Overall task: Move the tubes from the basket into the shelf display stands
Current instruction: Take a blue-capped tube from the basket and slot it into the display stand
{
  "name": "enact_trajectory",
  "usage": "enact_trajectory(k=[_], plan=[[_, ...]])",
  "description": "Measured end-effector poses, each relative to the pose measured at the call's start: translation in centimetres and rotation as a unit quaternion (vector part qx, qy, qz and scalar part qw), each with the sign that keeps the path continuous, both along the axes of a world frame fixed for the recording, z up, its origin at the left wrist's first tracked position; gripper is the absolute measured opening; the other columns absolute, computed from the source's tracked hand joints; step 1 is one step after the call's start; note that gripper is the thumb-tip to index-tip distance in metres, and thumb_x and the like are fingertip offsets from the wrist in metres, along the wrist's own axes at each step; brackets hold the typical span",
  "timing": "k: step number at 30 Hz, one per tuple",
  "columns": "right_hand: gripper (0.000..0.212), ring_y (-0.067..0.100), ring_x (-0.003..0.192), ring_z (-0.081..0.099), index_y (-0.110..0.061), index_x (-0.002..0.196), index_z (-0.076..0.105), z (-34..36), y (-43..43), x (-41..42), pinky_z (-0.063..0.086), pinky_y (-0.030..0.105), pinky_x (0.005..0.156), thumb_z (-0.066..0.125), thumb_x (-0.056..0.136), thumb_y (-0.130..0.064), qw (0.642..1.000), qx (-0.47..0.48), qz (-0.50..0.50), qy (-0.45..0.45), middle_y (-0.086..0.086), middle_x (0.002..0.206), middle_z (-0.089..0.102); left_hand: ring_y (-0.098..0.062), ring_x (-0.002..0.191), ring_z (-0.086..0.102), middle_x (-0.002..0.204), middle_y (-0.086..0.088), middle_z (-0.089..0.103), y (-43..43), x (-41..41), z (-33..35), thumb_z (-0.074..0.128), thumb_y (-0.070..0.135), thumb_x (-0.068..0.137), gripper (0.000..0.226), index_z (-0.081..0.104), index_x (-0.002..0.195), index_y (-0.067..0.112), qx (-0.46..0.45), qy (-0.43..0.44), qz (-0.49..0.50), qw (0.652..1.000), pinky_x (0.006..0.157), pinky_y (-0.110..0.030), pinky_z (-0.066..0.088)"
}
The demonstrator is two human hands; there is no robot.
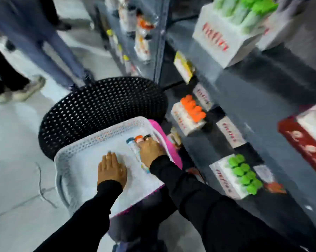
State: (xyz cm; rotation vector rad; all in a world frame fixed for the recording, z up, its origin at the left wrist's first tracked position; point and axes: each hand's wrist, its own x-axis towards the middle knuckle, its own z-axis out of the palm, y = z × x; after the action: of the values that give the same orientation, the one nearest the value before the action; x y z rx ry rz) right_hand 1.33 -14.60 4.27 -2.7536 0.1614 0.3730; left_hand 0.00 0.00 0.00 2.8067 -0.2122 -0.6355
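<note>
Black sleeves reach up from the bottom of the frame into the white basket (84,148). Left hand (111,170) lies flat, fingers spread, on its floor; right hand (150,149) is closed over the tubes (135,142) near its right wall. Display stands (188,117) sit on the shelf to the right.

Everything I see is smeared with motion blur, worst at the top and right, where the green-capped stand (233,24) and the red box (304,140) streak and the red lettering cannot be read. My hands are the sharpest part, the left hand (112,170) laid flat in the white basket (77,151), yet their edges are soft too. The light is even, cool and fairly bright, with no hard shadows and no clear source. The pale floor (17,160) and the basket's bottom wash out toward white. My black sleeves (199,197) lose all detail. The wide lens tilts and bends the shelf (244,106) uprights toward the edges.
</note>
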Motion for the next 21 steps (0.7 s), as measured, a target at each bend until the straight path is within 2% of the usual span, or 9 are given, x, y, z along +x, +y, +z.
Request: enact_trajectory(k=[1,3,6,8,10,13,17,19,21], plan=[[0.032,0.038,0.109,0.056,-0.01,0.116,0.058,-1.0,0.4,0.8,0.047,0.042,0.091,0.048,0.086,-0.007,1.0,0.001,-0.003,0.023,0.018,0.117,0.058,-0.034,0.14,0.01,0.153,-0.017,0.011,0.5,0.0,-0.9,0.038,0.031,0.093,0.063,0.012,0.142,0.0,0.022,0.013,0.012,1.0,0.115,-0.045,0.013],[0.031,0.037,0.11,0.055,-0.009,0.117,0.059,-2.1,1.4,2.2,0.045,0.041,0.088,0.049,0.088,-0.01,0.998,-0.025,-0.001,0.053,0.018,0.115,0.058,-0.034,0.14,0.01,0.153,-0.017,0.011,1.5,0.0,-2.8,0.028,0.037,0.092,0.064,0.012,0.142,0.001,0.031,0.028,0.031,0.999,0.115,-0.046,0.012],[0.032,0.036,0.11,0.055,-0.006,0.123,0.054,-3.3,2.0,3.9,0.046,0.039,0.085,0.051,0.092,-0.014,0.995,-0.063,-0.006,0.076,0.017,0.117,0.057,-0.042,0.133,0.029,0.145,-0.026,0.031,2.4,-0.6,-5.4,0.012,0.047,0.089,0.073,0.031,0.135,-0.006,0.028,0.011,0.012,0.999,0.111,-0.049,0.016],[0.031,0.038,0.116,0.053,-0.004,0.125,0.05,-4.0,2.4,4.9,0.048,0.043,0.091,0.05,0.095,-0.013,0.995,-0.058,0.004,0.087,0.02,0.122,0.056,-0.043,0.128,0.037,0.14,-0.026,0.039,2.6,-0.6,-5.8,0.002,0.05,0.092,0.077,0.035,0.132,-0.007,0.04,0.011,0.016,0.999,0.109,-0.043,0.007],[0.033,0.041,0.116,0.052,-0.001,0.126,0.044,-4.4,2.8,5.4,0.05,0.047,0.088,0.05,0.096,-0.012,0.993,-0.068,0.018,0.099,0.023,0.121,0.059,-0.041,0.128,0.037,0.14,-0.025,0.04,2.6,-0.8,-6.1,-0.001,0.05,0.091,0.079,0.036,0.132,-0.006,0.042,-0.004,0.014,0.999,0.109,-0.037,-0.002],[0.039,0.042,0.11,0.056,-0.001,0.129,0.038,-3.9,3.5,5.5,0.051,0.045,0.083,0.051,0.095,-0.015,0.991,-0.081,0.025,0.105,0.024,0.116,0.061,-0.037,0.132,0.03,0.143,-0.023,0.034,2.4,-0.8,-5.9,-0.002,0.05,0.091,0.078,0.031,0.134,-0.005,0.046,0.001,0.017,0.999,0.109,-0.034,-0.007],[0.046,0.041,0.103,0.06,-0.003,0.126,0.039,-2.0,3.4,5.3,0.052,0.041,0.076,0.06,0.089,-0.017,0.991,-0.033,0.006,0.127,0.023,0.116,0.06,-0.03,0.134,0.017,0.146,-0.018,0.021,2.7,-1.0,-6.2,-0.001,0.051,0.092,0.075,0.023,0.136,-0.005,0.048,-0.012,0.0,0.999,0.11,-0.033,-0.01],[0.045,0.039,0.104,0.059,-0.003,0.121,0.044,-0.6,2.9,5.3,0.054,0.04,0.081,0.065,0.083,-0.018,0.99,0.006,0.009,0.142,0.021,0.118,0.062,-0.029,0.136,0.014,0.148,-0.017,0.016,2.9,-1.1,-6.7,-0.002,0.053,0.09,0.077,0.019,0.138,-0.004,0.05,-0.011,0.005,0.999,0.11,-0.031,-0.014],[0.042,0.038,0.105,0.058,-0.003,0.116,0.051,1.3,1.5,5.0,0.053,0.038,0.085,0.066,0.081,-0.02,0.987,0.037,0.01,0.159,0.018,0.119,0.061,-0.027,0.14,0.001,0.152,-0.015,0.003,3.0,-1.2,-6.5,-0.002,0.056,0.088,0.077,0.005,0.14,-0.001,0.06,-0.001,0.01,0.998,0.109,-0.03,-0.021]])
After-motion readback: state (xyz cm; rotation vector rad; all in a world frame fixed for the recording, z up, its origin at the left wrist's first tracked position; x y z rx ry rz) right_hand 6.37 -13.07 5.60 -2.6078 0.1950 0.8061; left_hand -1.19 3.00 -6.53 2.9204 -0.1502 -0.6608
